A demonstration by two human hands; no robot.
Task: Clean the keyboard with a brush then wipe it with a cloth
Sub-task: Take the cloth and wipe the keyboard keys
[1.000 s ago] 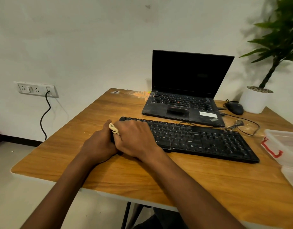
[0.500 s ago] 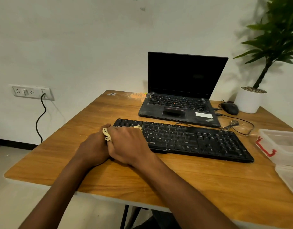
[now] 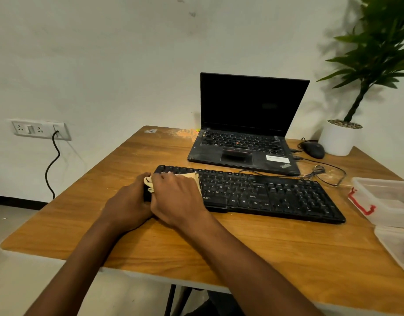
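Note:
A black keyboard (image 3: 265, 192) lies across the wooden table (image 3: 219, 252) in front of a laptop. My right hand (image 3: 178, 197) presses a cream cloth (image 3: 192, 176) flat onto the keyboard's left end; the cloth shows beyond my fingers and at my thumb side. My left hand (image 3: 128, 204) grips the keyboard's left edge, touching my right hand. Most of the cloth is hidden under my palm. No brush is in view.
An open black laptop (image 3: 244, 142) stands behind the keyboard. A mouse (image 3: 314, 149) with its cable and a white plant pot (image 3: 338, 139) sit at the back right. Clear plastic containers (image 3: 385, 199) are at the right edge. A wall socket (image 3: 40, 130) is on the left.
My right hand has slid the cloth a little away from me over the left keys, so more cloth shows beyond my fingers. My left hand stays on the keyboard's edge.

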